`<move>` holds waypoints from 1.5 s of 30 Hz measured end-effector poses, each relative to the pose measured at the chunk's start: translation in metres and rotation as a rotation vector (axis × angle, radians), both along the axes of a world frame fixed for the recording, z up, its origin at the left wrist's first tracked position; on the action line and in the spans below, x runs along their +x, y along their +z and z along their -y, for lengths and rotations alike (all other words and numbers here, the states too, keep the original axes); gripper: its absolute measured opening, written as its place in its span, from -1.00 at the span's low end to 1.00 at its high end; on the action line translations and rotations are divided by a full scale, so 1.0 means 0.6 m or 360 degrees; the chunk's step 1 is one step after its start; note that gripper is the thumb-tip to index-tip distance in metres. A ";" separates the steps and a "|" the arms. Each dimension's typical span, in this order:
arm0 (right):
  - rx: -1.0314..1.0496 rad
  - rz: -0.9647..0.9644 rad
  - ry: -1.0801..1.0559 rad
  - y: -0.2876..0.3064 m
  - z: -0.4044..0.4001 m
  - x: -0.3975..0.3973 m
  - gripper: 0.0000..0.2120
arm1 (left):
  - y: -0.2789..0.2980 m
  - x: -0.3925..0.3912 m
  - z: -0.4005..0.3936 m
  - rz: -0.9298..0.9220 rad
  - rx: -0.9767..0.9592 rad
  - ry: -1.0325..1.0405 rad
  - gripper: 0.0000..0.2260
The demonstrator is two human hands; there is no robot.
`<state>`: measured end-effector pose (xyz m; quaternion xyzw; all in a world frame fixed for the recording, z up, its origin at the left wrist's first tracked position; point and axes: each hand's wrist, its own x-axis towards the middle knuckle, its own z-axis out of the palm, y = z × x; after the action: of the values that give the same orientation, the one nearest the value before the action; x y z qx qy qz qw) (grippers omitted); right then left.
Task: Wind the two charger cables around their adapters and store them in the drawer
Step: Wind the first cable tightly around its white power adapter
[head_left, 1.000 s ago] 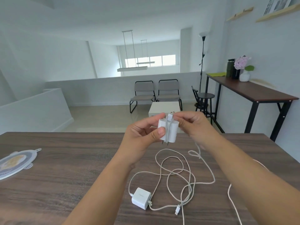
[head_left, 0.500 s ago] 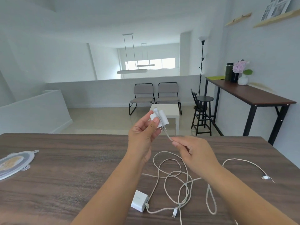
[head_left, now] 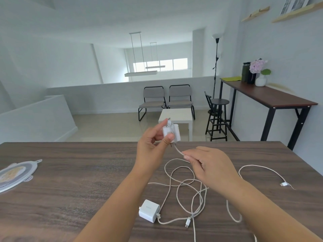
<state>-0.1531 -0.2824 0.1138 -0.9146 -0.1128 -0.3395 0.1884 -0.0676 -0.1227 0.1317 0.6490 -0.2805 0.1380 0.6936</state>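
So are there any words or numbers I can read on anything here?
None can be read.
White adapter on the table: a faint grey mark on its top face, too blurred to read.
Adapter held in the left hand: no print shows.
Round lid at the table's left edge: a pale picture, no letters I can make out.
Framed pictures on the wall shelf: too small and blurred.

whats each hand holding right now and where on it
Left hand pinches the white adapter by its sides; right hand pinches its cable just below it.
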 end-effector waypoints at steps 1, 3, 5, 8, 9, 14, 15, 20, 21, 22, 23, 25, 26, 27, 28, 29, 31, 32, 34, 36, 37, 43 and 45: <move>0.0001 0.0003 0.0000 0.001 0.001 -0.001 -0.68 | 0.001 0.000 0.000 -0.0068 -0.0066 -0.0030 -0.66; 0.0028 -0.0011 0.0005 0.000 0.003 -0.004 -0.67 | 0.001 0.000 0.004 -0.0212 -0.0226 -0.0095 -0.70; 0.0043 0.0002 0.0011 -0.004 0.005 -0.008 -0.68 | -0.001 -0.002 0.007 -0.0349 -0.0382 -0.0171 -0.72; 0.0066 0.0029 0.0021 -0.007 0.006 -0.011 -0.68 | -0.003 -0.005 0.006 -0.0474 -0.0524 -0.0281 -0.75; 0.0071 0.0030 0.0025 -0.006 0.006 -0.012 -0.68 | -0.004 -0.005 0.005 -0.0486 -0.0528 -0.0300 -0.75; -0.0026 -0.0091 0.0024 0.007 0.000 -0.018 -0.65 | -0.006 -0.002 0.000 -0.0298 -0.0234 -0.0144 -0.72; -0.0052 -0.0122 0.0024 0.012 0.001 -0.018 -0.65 | -0.008 0.000 -0.001 -0.0270 -0.0185 -0.0099 -0.70; -0.0180 -0.0220 0.0002 0.049 0.021 -0.015 -0.78 | -0.019 0.007 -0.009 -0.0312 -0.0109 0.0005 -0.63; -0.0188 -0.0232 0.0008 0.055 0.024 -0.016 -0.79 | -0.021 0.008 -0.010 -0.0328 -0.0092 0.0008 -0.63; -0.0202 -0.0237 0.0021 0.060 0.025 -0.018 -0.79 | -0.021 0.007 -0.010 -0.0344 -0.0091 0.0004 -0.63; -0.0219 -0.0238 0.0043 0.063 0.024 -0.020 -0.79 | -0.022 0.008 -0.011 -0.0364 -0.0098 0.0005 -0.65; -0.0266 -0.0245 0.0100 0.067 0.017 -0.024 -0.75 | -0.022 0.007 -0.010 -0.0390 -0.0102 0.0022 -0.70; -0.0288 -0.0240 0.0124 0.069 0.013 -0.024 -0.74 | -0.022 0.006 -0.008 -0.0386 -0.0090 0.0036 -0.71; -0.0298 -0.0228 0.0142 0.071 0.010 -0.022 -0.73 | -0.023 0.005 -0.006 -0.0374 -0.0070 0.0049 -0.70; -0.0296 -0.0212 0.0157 0.075 0.008 -0.019 -0.73 | -0.024 0.004 -0.003 -0.0364 -0.0047 0.0063 -0.70; -0.0283 -0.0195 0.0166 0.080 0.007 -0.015 -0.74 | -0.025 0.003 -0.001 -0.0359 -0.0033 0.0074 -0.69; -0.0236 -0.0167 0.0173 0.090 0.007 -0.006 -0.80 | -0.027 0.000 0.003 -0.0364 -0.0044 0.0077 -0.71; -0.0200 -0.0160 0.0175 0.094 0.009 -0.002 -0.82 | -0.027 -0.001 0.004 -0.0373 -0.0055 0.0071 -0.71; -0.0132 -0.0160 0.0179 0.102 0.016 0.005 -0.84 | -0.026 -0.007 0.006 -0.0378 -0.0067 0.0049 -0.73; -0.0102 -0.0187 0.0185 0.113 0.026 0.013 -0.84 | -0.025 -0.012 0.007 -0.0380 -0.0065 -0.0002 -0.74; -0.0102 -0.0206 0.0196 0.119 0.030 0.017 -0.85 | -0.024 -0.015 0.007 -0.0383 -0.0064 -0.0037 -0.75; -0.0228 -0.0300 0.0258 0.164 0.039 0.041 -0.84 | -0.017 -0.017 -0.003 -0.0348 0.0034 -0.0239 -0.77; -0.0239 -0.0340 0.0317 0.174 0.034 0.048 -0.86 | -0.014 -0.017 -0.006 -0.0340 0.0086 -0.0306 -0.77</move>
<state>-0.1244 -0.3027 0.2182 -0.9413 -0.2073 -0.2106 0.1633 -0.0778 -0.1194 0.1231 0.6485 -0.2695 -0.0066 0.7118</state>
